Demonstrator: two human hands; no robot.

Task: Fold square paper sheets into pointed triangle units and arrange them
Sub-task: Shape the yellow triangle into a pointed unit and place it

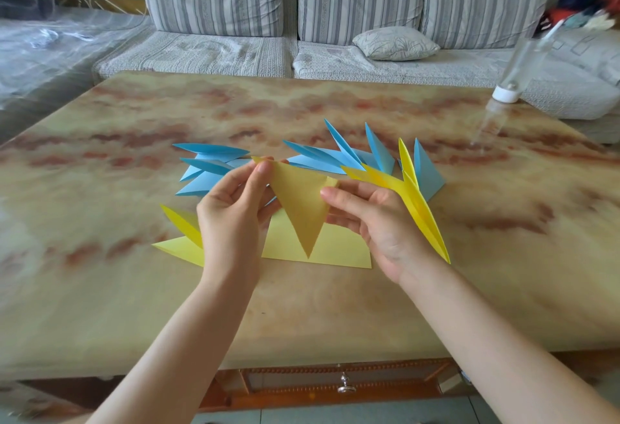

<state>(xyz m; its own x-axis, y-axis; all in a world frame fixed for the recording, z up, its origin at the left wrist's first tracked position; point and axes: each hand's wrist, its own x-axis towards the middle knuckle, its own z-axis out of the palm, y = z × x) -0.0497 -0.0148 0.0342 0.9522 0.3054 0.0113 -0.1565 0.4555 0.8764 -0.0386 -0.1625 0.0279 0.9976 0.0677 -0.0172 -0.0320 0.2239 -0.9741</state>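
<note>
The yellow triangle unit (302, 209) is held above the table (335, 316), with its sharp point downward, over a flat yellow sheet (339, 250). The left hand (231, 212) pinches its upper left corner, and the right hand (379, 225) grips its right edge with curled fingers. Behind the hands the blue units (208, 168) lie in two groups. Folded yellow units (416, 198) lie at the right, touching the blue ones, and one more at the left. A clear bottle (513, 71) stands at the far right.
</note>
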